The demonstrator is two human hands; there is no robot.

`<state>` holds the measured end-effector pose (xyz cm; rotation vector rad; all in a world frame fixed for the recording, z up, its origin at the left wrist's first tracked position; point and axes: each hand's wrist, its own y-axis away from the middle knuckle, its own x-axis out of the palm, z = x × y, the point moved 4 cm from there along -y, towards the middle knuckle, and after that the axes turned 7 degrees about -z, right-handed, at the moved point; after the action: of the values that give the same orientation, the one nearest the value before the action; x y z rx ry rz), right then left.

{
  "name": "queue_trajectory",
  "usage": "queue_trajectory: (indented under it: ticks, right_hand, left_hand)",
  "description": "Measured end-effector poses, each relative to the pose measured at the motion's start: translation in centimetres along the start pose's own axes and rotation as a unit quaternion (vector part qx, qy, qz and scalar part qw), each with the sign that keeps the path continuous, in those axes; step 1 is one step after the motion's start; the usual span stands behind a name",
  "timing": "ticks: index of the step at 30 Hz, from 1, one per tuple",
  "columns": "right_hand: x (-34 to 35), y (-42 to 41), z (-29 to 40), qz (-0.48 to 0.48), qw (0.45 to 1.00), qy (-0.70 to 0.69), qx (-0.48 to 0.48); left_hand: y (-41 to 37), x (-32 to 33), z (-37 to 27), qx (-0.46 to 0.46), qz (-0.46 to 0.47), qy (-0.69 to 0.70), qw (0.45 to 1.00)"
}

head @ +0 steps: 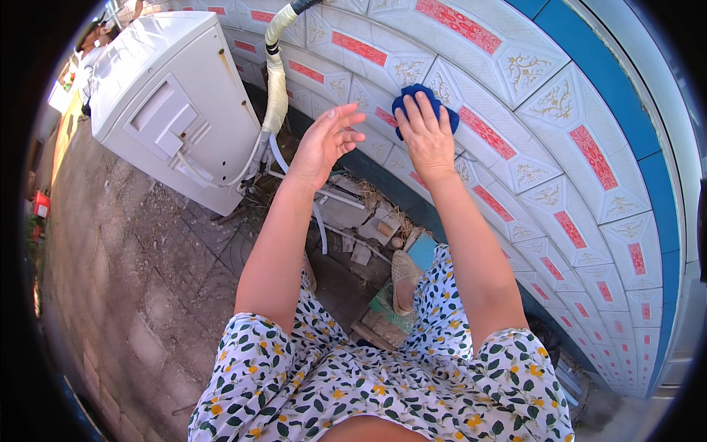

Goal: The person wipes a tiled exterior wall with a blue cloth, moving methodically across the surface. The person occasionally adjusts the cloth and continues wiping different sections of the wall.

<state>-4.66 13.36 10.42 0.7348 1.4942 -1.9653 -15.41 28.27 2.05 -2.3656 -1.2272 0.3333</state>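
Note:
My right hand [425, 132] presses a folded dark blue cloth [407, 98] flat against the tiled wall [552, 149], its fingers spread over the fabric. The wall tiles are white with raised gold scrollwork and red patterned panels. To the left, my left hand [330, 143] hangs in the air in front of the wall, fingers apart and holding nothing. It is nearest to the wrapped pipe of the air conditioner's outdoor unit. Part of the cloth is hidden under my right hand.
A white outdoor air-conditioning unit [177, 110] stands at the left, with a tape-wrapped pipe [277, 83] rising beside it. Broken tiles [378, 224], a pale hose [320, 226] and straw litter the wall's foot. Blue tiles [618, 105] border the wall. A person [91, 41] is at the far upper left.

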Motion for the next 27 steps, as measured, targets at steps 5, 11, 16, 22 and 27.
queue_trajectory:
  ticks: [5, 11, 16, 22, 27]
  right_hand:
    - [0.3, 0.2, -0.5, -0.015, 1.0, -0.002, -0.008]
    - [0.9, -0.1, -0.5, 0.001, 1.0, 0.001, 0.005]
    - [0.6, 0.2, -0.2, 0.01, 1.0, -0.005, -0.001]
    - [-0.1, -0.4, -1.6, -0.047, 0.998, -0.021, 0.02]
    - [-0.4, -0.9, -0.6, -0.075, 0.996, -0.03, 0.043]
  left_hand:
    - [4.6, 1.3, -3.1, 0.137, 0.124, -0.031, 0.982]
    - [-1.4, 0.3, -1.0, 0.089, 0.046, 0.018, 0.995]
    - [-5.5, -1.8, 2.7, -0.1, -0.029, 0.088, 0.991]
    - [-1.8, 0.3, -0.7, 0.09, 0.013, -0.007, 0.996]
    - [2.0, 0.6, -3.4, 0.092, 0.135, 0.092, 0.982]
